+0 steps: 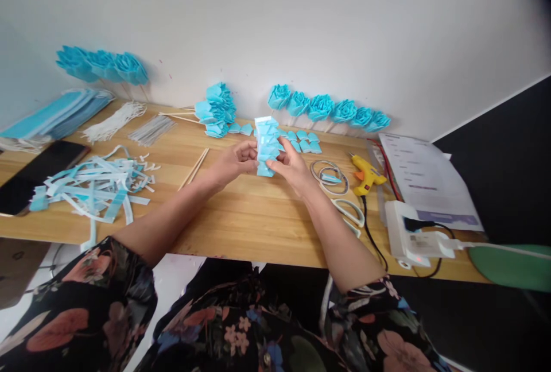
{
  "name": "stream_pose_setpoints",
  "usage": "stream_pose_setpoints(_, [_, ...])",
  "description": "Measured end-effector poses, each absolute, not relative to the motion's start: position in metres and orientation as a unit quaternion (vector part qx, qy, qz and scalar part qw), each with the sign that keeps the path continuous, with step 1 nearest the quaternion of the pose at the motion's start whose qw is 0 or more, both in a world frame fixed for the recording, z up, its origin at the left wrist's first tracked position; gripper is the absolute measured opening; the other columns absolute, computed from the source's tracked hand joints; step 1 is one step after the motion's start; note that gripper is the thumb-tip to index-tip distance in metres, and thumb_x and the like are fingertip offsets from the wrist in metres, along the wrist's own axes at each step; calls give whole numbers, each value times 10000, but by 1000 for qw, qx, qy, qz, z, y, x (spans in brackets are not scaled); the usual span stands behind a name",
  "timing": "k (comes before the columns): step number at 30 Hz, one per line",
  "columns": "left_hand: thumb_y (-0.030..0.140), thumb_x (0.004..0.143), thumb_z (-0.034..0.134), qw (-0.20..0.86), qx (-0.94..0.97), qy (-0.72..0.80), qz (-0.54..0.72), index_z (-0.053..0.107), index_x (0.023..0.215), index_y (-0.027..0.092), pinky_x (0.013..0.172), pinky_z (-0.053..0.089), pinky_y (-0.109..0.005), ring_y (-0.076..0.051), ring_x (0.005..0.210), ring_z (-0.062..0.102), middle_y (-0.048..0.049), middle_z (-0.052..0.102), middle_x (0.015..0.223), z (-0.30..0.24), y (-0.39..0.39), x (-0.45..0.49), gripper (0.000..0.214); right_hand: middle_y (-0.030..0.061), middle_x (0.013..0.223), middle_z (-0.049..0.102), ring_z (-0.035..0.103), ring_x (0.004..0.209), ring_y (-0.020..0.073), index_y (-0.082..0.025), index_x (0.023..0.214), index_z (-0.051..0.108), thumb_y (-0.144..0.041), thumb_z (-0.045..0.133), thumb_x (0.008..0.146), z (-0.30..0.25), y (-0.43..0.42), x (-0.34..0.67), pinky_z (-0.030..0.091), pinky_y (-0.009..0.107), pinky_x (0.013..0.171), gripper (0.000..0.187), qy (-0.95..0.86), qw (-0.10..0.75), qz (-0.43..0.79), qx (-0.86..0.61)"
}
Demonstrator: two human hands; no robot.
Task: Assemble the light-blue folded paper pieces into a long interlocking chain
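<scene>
Two hands meet above the wooden table (241, 217): left hand (235, 162) and right hand (293, 166) pinch a pleated light-blue fabric strip (266, 145) upright between them, fingers closed on its sides

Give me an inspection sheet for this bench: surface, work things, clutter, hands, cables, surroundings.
Surface: wooden table, light grain.
Job's things: blue strip, folded, held upright; blue petals behind it.
Clutter: scraps, sticks, glue gun, scissors, flowers, papers.
Hands: left hand and right hand both pinch the blue strip.
Cables: black cord runs from glue gun toward power strip.
Surroundings: white wall behind.
</scene>
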State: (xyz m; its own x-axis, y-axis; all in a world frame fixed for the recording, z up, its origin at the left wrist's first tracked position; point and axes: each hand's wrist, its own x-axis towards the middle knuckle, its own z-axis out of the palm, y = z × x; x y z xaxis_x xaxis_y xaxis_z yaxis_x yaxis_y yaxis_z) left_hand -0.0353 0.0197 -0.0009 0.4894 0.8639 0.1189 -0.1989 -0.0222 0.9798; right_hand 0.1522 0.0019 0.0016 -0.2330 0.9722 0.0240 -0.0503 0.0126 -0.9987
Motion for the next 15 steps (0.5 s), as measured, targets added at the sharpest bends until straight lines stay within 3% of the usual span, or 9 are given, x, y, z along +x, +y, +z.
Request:
stream_pose_setpoints(8, [243, 682, 817, 634, 601, 287, 393, 642, 980, 144, 659, 465, -231, -114, 721, 592, -4, 636, 800, -1, 19, -35, 359, -24, 813, 632, 589, 719, 168, -274, 1192, 528, -279, 725, 686, 1, 1, 150, 505, 307, 664, 543, -579, 449, 525, -433])
stream_pose_setpoints(15, [247, 667, 817, 623, 590, 299, 418, 633, 1026, 154, 663, 473, -251, -126, 717, 595, 6, 616, 798, -3, 22, -38, 414, 10, 944, 677, 643, 901, 206, -312, 1339, 532, -422, 652, 795, 8, 2, 164, 535, 367, 808, 568, -534, 446, 571, -435])
